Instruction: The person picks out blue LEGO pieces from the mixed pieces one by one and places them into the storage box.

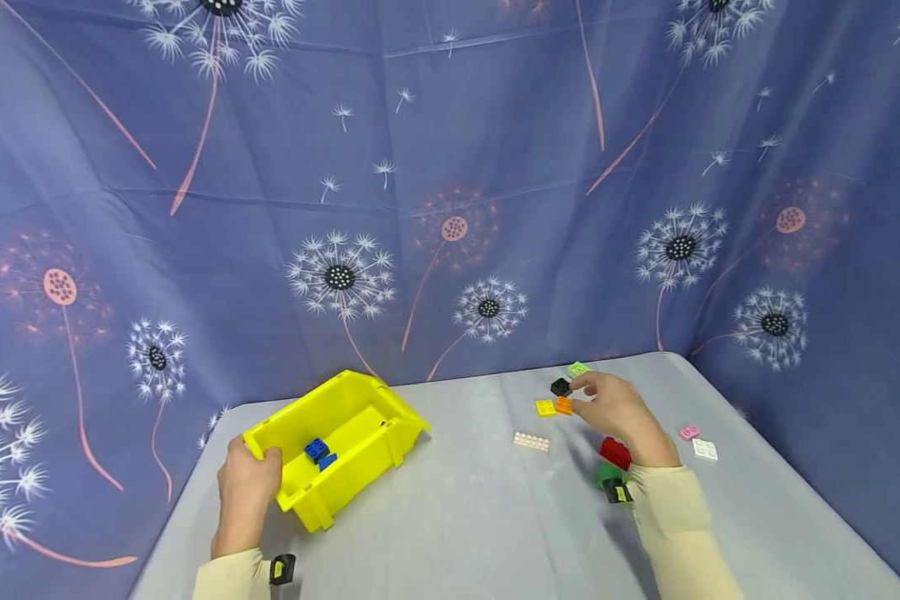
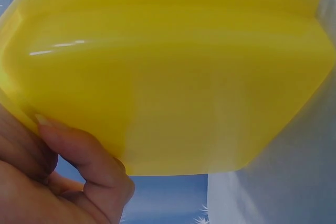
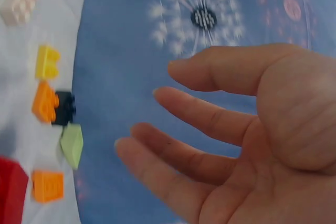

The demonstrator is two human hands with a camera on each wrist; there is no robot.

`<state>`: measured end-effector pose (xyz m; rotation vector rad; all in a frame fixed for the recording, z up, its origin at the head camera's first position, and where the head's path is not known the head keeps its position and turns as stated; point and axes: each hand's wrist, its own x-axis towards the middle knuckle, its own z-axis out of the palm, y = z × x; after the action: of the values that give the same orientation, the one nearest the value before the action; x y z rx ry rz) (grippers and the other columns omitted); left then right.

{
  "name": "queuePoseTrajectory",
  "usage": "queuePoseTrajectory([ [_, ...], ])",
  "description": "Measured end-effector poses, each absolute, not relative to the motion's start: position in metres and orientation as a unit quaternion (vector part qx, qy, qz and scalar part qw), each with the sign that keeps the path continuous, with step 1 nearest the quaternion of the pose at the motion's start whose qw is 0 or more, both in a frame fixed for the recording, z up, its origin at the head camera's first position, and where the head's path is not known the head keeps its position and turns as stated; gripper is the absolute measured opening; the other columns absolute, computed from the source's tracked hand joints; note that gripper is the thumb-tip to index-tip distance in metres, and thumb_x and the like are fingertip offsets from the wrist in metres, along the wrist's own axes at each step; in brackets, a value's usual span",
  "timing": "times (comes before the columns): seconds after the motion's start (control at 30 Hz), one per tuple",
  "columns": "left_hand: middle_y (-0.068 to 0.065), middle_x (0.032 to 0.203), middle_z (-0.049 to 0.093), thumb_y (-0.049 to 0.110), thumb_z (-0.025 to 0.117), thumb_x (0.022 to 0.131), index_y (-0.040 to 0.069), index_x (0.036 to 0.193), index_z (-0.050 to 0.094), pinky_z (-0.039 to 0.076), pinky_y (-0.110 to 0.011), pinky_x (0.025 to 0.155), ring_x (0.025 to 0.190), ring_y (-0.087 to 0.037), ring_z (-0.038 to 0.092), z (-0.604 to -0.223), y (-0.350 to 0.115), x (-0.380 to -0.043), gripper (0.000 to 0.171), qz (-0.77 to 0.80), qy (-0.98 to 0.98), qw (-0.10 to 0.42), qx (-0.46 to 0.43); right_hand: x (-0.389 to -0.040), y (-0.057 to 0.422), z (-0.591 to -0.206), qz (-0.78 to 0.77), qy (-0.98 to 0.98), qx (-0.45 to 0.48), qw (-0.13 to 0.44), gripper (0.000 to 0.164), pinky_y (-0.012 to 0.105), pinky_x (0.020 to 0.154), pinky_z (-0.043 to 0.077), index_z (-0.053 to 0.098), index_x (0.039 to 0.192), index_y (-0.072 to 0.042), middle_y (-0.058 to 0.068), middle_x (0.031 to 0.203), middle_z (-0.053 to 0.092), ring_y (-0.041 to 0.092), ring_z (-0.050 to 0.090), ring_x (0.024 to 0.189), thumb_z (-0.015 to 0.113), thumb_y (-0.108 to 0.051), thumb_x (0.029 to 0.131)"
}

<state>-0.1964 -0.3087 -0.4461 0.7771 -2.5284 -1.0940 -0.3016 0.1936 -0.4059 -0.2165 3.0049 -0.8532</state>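
My left hand [image 1: 247, 483] grips the end wall of a yellow plastic bin [image 1: 356, 485], thumb over the rim, as the left wrist view shows from outside. Inside the bin lie a blue brick [image 1: 317, 450] and a blue sloped piece [image 1: 327, 462]. Over the right part of the table, my right hand [image 1: 621, 408] has its fingers spread and loosely bent, holding nothing. Its fingertips overlap the edge of an orange brick [image 1: 563, 406] in the head view. Close by are a black brick [image 1: 560, 387], a yellow brick [image 1: 545, 407] and a lime piece [image 1: 577, 369].
A long whitish brick [image 1: 532, 442] lies between bin and right hand. Under the right wrist are a red brick [image 1: 615, 452] and a green one [image 1: 607, 476]. Farther right lie pink [image 1: 689, 432] and white [image 1: 705, 450] bricks. Another orange brick [image 3: 48, 186] shows in the right wrist view.
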Motion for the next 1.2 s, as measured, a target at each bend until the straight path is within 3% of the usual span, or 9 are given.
queuePoseTrajectory([
  [0.2,-0.033,0.115,0.047,0.020,0.046,0.091,-0.010,0.143,0.017,0.045,-0.046,0.072,0.091,-0.039,0.051,-0.442,-0.311,-0.197,0.066,-0.383,-0.873,0.132,0.273,-0.302,0.216,-0.396,-0.264,0.962,-0.063,0.041,0.044,0.052,0.081,0.045,0.057,0.125,-0.012,0.023,0.124,0.054,0.039,0.053,0.106,0.063,-0.035,0.088],
  [0.4,-0.033,0.114,0.047,0.021,0.045,0.092,-0.009,0.143,0.017,0.046,-0.042,0.067,0.089,-0.037,0.052,-0.438,-0.314,-0.197,0.066,-0.386,-0.869,0.126,0.282,-0.307,0.231,-0.389,-0.256,0.963,-0.036,0.072,0.052,0.050,0.079,0.045,0.055,0.128,-0.009,0.026,0.125,0.052,0.037,0.053,0.102,0.062,-0.040,0.086],
  [0.67,-0.032,0.114,0.047,0.021,0.045,0.091,-0.010,0.143,0.018,0.045,-0.040,0.064,0.089,-0.038,0.051,-0.433,-0.317,-0.195,0.066,-0.388,-0.868,0.133,0.280,-0.305,0.244,-0.390,-0.254,0.953,0.016,0.165,0.047,0.041,0.068,0.046,0.056,0.125,-0.006,0.019,0.118,0.051,0.031,0.048,0.091,0.065,-0.014,0.080],
  [0.83,-0.033,0.117,0.044,0.023,0.044,0.092,-0.009,0.144,0.014,0.046,-0.040,0.065,0.091,-0.038,0.052,-0.434,-0.315,-0.194,0.068,-0.392,-0.867,0.120,0.283,-0.302,0.248,-0.399,-0.248,0.950,0.032,0.189,0.044,0.039,0.063,0.045,0.058,0.123,-0.007,0.017,0.114,0.051,0.030,0.048,0.084,0.065,-0.013,0.080],
  [1.03,-0.034,0.120,0.042,0.023,0.044,0.093,-0.007,0.146,0.011,0.046,-0.043,0.069,0.095,-0.039,0.050,-0.437,-0.311,-0.196,0.069,-0.392,-0.866,0.108,0.290,-0.299,0.256,-0.413,-0.270,0.935,0.075,0.216,0.030,0.032,0.049,0.035,0.061,0.108,-0.007,0.012,0.099,0.050,0.022,0.043,0.062,0.060,-0.004,0.078],
  [1.2,-0.034,0.121,0.042,0.024,0.043,0.093,-0.007,0.146,0.010,0.046,-0.043,0.069,0.095,-0.039,0.050,-0.438,-0.308,-0.197,0.070,-0.392,-0.868,0.103,0.287,-0.300,0.263,-0.432,-0.296,0.926,0.073,0.222,0.022,0.026,0.045,0.031,0.063,0.089,-0.005,0.008,0.085,0.051,0.016,0.035,0.054,0.055,0.007,0.073],
])
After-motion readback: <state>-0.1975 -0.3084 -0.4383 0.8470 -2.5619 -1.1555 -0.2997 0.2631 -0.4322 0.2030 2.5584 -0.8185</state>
